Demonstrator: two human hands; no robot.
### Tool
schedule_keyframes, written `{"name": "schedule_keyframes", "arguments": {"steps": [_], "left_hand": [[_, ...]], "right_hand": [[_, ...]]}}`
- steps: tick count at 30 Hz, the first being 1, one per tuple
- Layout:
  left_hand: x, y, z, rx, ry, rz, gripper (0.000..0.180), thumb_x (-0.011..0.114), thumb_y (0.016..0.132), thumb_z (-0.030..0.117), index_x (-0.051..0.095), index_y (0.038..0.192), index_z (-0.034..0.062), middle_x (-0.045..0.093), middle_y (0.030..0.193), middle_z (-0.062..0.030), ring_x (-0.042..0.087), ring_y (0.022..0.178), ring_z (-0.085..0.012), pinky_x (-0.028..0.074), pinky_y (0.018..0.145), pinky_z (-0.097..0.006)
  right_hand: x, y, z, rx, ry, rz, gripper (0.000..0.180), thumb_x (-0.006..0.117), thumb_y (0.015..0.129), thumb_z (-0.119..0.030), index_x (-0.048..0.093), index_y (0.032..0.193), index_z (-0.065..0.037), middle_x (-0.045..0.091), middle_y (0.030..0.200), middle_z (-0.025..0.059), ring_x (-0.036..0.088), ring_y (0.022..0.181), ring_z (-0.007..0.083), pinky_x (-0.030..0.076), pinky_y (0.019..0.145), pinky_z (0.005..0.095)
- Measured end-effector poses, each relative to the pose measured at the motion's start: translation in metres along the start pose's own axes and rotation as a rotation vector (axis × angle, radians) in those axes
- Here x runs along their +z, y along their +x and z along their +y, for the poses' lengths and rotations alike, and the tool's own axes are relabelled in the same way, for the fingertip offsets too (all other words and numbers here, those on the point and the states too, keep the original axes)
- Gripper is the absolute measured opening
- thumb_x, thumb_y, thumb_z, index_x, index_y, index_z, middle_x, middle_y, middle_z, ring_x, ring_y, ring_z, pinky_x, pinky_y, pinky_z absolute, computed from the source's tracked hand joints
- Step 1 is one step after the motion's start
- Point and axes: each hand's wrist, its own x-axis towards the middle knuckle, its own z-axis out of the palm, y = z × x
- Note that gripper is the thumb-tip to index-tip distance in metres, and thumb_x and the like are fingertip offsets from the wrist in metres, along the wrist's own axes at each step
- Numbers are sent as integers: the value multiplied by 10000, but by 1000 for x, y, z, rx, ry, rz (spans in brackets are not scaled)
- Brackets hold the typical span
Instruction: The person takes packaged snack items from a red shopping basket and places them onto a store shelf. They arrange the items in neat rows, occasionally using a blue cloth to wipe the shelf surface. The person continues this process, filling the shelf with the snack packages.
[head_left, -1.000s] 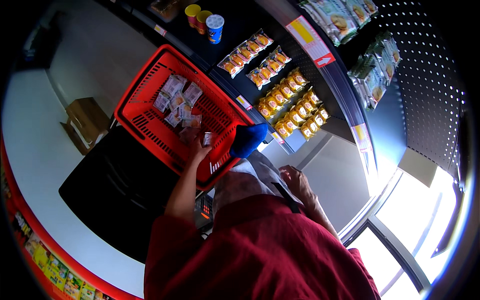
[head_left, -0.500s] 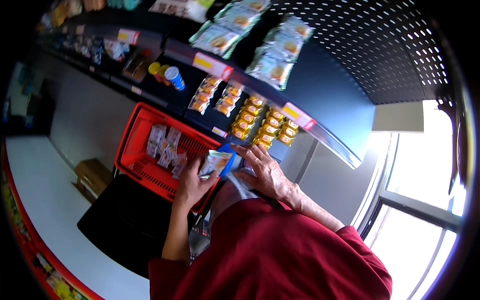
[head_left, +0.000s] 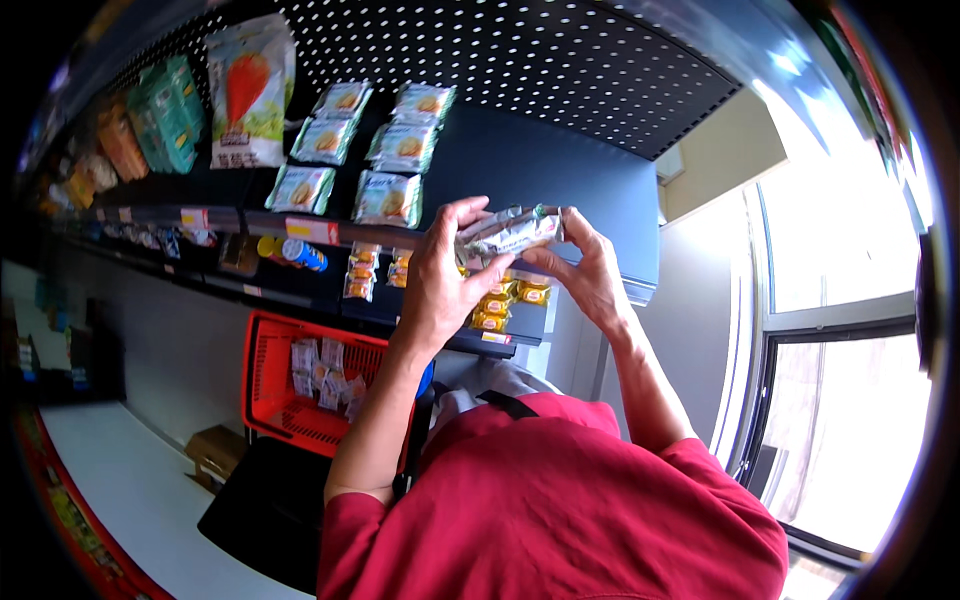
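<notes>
I hold a small silvery snack packet (head_left: 507, 232) up in front of the dark shelving with both hands. My left hand (head_left: 443, 282) grips its left end, thumb underneath and fingers behind. My right hand (head_left: 585, 270) pinches its right end with the fingertips. Below the hands, a shelf carries rows of small yellow snack packs (head_left: 498, 305). A red shopping basket (head_left: 262, 385) with several small pale packets inside sits lower left, beside my left forearm.
Green snack bags (head_left: 388, 198) hang on the perforated back panel (head_left: 520, 70), with a large bag showing a carrot (head_left: 248, 95) at upper left. Cups (head_left: 292, 250) stand on a shelf. A cardboard box (head_left: 215, 452) lies on the floor. Bright windows (head_left: 850, 400) fill the right.
Both hands rose from the basket up to shelf height, carrying the silvery packet. My view tilted upward, so the basket dropped to the lower left and the hanging bags came into sight.
</notes>
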Motion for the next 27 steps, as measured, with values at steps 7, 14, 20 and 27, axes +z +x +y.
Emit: {"name": "schedule_keyframes", "arguments": {"steps": [7, 14, 20, 27], "left_hand": [[45, 31, -38, -42, -40, -42, 729, 804, 809, 0, 459, 1444, 92, 643, 1253, -154, 641, 1157, -262, 521, 989, -381], [51, 21, -46, -73, 59, -63, 721, 770, 822, 9, 441, 1458, 89, 591, 1316, -182, 636, 1176, -303, 516, 1002, -405], [55, 10, -41, -11, 172, -105, 614, 725, 835, 17, 458, 1385, 69, 583, 1321, -192, 583, 1226, -372, 476, 1040, -458], [63, 7, -35, -26, 229, -93, 653, 665, 845, 22, 415, 1446, 72, 544, 1344, -202, 523, 1239, -379, 407, 1079, -489]], "right_hand": [[-7, 13, 60, 87, -140, 92, 430, 794, 845, -145, 615, 1216, -25, 630, 1057, 166, 594, 977, 315, 501, 881, 410], [-3, 8, 65, -14, -202, 59, 574, 721, 889, -144, 526, 1426, -82, 620, 1114, 180, 584, 1029, 334, 494, 950, 431], [-5, 2, 62, -93, -207, 62, 604, 664, 861, -79, 490, 1436, -16, 634, 1200, 202, 572, 1034, 345, 449, 992, 438], [-1, -1, 54, -83, -243, 55, 636, 565, 893, -9, 405, 1508, -28, 578, 1146, 215, 542, 1047, 341, 444, 976, 450]]}}
